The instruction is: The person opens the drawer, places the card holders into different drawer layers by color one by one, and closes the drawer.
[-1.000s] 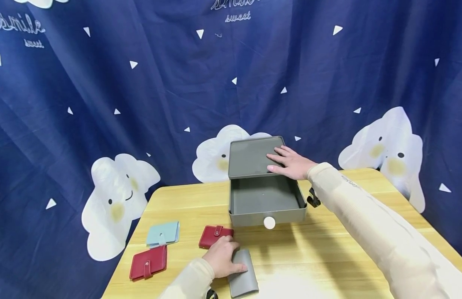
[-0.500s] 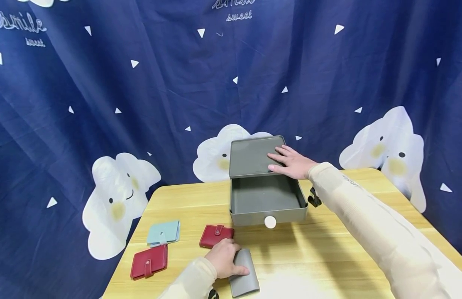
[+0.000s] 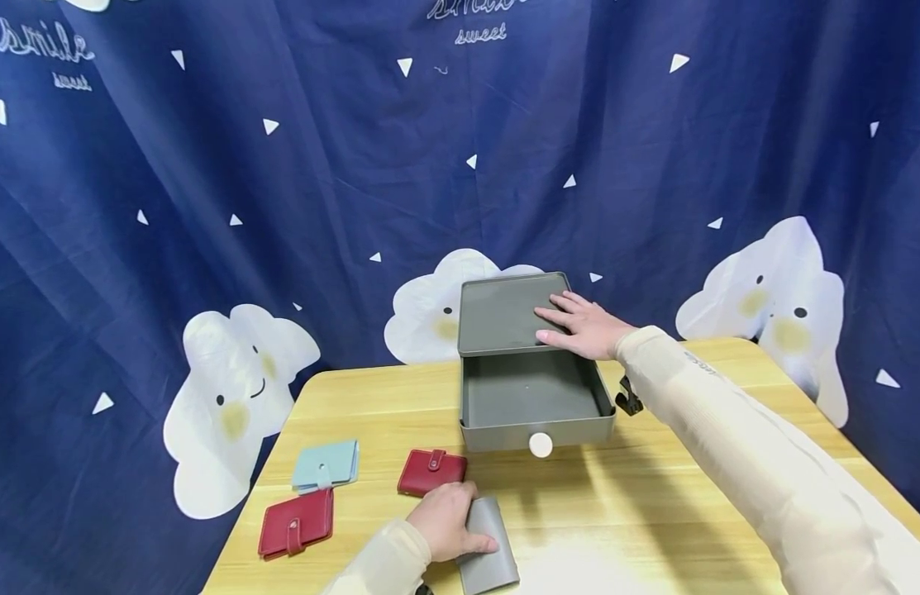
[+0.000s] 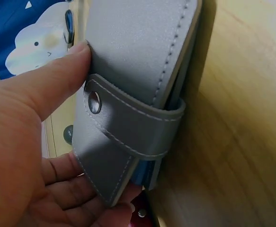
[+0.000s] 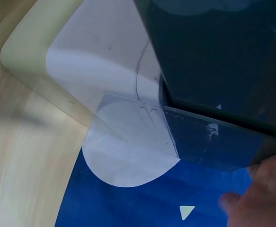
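Note:
My left hand [image 3: 446, 522] grips a grey wallet [image 3: 495, 555] near the table's front edge. In the left wrist view, the thumb presses one side of this wallet [image 4: 128, 42] while the fingers curl round its other edge. A stitched strap with a metal snap [image 4: 94, 102] crosses it. My right hand [image 3: 584, 327] rests with spread fingers on the raised-rim top of a small drawer box [image 3: 500, 318]. Below that top, the grey drawer [image 3: 497, 436] stands pulled out, its inside bare. A round white knob [image 3: 540, 445] sits on its front. The right wrist view shows only part of this hand [image 5: 265, 191].
A red wallet [image 3: 430, 473] lies just beyond my left hand. Farther left, another red wallet [image 3: 296, 523] touches or overlaps a light blue one [image 3: 326, 464]. A blue curtain [image 3: 340, 165] with white clouds hangs behind the wooden table [image 3: 370, 405].
My left hand stays on the grey wallet, which has barely shifted. The right hand keeps its place on the box top. The head view has moved very slightly.

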`<state>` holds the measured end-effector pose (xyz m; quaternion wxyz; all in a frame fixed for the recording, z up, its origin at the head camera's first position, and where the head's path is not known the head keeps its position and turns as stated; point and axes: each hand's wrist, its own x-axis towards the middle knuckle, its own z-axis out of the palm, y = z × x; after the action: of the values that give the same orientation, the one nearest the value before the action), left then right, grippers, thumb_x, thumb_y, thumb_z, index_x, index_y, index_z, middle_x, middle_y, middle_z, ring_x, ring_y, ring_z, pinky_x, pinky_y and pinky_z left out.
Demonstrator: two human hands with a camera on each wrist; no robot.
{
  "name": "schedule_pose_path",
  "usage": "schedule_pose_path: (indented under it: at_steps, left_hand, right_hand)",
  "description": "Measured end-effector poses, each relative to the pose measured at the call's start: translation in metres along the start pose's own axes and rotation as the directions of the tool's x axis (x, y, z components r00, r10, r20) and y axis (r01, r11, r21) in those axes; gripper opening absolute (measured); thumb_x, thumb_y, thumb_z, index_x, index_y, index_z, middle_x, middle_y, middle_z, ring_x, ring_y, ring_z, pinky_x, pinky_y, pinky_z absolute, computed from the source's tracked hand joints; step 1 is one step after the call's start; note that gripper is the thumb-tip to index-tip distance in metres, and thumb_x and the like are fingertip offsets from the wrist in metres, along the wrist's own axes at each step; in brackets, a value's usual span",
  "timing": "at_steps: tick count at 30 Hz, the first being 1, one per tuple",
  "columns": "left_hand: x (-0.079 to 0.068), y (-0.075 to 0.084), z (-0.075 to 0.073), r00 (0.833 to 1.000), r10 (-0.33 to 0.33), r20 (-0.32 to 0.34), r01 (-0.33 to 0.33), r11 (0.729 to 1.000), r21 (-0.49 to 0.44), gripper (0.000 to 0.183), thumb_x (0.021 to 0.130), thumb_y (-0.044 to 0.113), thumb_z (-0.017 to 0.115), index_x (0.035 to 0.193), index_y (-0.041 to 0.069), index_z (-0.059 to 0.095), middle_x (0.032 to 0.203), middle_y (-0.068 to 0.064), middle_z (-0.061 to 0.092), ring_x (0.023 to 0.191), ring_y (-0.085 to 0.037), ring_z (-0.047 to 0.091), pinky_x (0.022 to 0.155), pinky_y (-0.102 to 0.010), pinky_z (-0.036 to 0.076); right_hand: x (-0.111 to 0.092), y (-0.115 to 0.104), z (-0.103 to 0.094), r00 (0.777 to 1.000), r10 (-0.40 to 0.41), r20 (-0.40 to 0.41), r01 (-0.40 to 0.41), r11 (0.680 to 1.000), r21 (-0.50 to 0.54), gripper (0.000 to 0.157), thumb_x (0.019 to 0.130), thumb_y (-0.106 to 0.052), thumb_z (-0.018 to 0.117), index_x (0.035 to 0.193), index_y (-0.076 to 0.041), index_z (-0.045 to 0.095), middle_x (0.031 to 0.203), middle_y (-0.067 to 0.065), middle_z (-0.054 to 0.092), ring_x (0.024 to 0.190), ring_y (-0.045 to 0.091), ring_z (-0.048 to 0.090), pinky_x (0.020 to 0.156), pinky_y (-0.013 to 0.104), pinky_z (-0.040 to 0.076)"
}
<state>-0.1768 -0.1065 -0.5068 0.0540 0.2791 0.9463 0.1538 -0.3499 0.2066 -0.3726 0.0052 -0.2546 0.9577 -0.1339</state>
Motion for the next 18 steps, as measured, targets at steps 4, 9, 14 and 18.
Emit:
schedule_pose_path:
  at_steps: [4,9,14,18]
  left_hand:
    - [-0.0008,0.0012,-0.0031,1.0,0.008,-0.011,-0.008,1.0,-0.004,0.06,0.066,0.058,0.081,0.094,0.009,0.06,0.078,0.009,0.052,0.07,-0.005,0.047,0.065,-0.022,0.046]
    - [-0.0007,0.0014,-0.0041,1.0,0.009,-0.025,-0.009,1.0,-0.014,0.059,0.065,0.056,0.082,0.093,0.01,0.059,0.08,0.009,0.05,0.07,-0.004,0.046,0.065,-0.021,0.046]
    - [-0.0017,0.0014,-0.0032,1.0,-0.008,-0.025,0.007,0.999,-0.046,0.059,0.065,0.056,0.082,0.094,0.01,0.059,0.081,0.009,0.048,0.07,-0.003,0.045,0.064,-0.02,0.045]
    - [-0.0026,0.0005,-0.002,0.999,-0.028,-0.022,0.027,0.997,-0.071,0.06,0.065,0.056,0.082,0.096,0.01,0.059,0.082,0.009,0.049,0.07,-0.003,0.047,0.064,-0.02,0.045]
  right_hand:
    - [-0.0015,-0.0001,-0.0017,1.0,-0.01,-0.022,0.009,0.998,-0.055,0.075,0.092,-0.072,0.03,0.15,-0.024,0.035,0.157,0.016,0.022,0.146,0.035,0.008,0.115,0.056,0.006]
    - [-0.002,0.0001,-0.0039,0.999,-0.038,-0.03,0.035,0.996,-0.079,0.075,0.092,-0.071,0.031,0.149,-0.022,0.037,0.155,0.018,0.025,0.145,0.036,0.012,0.116,0.051,0.008]
    - [-0.0004,0.0003,-0.0049,0.999,-0.039,-0.016,0.038,0.998,-0.049,0.078,0.09,-0.072,0.035,0.149,-0.021,0.038,0.156,0.016,0.025,0.145,0.033,0.013,0.116,0.05,0.013]
    - [0.0035,-0.0003,-0.0045,0.998,-0.063,-0.018,0.062,0.997,-0.041,0.081,0.089,-0.074,0.037,0.148,-0.018,0.039,0.155,0.011,0.028,0.145,0.03,0.016,0.115,0.05,0.019]
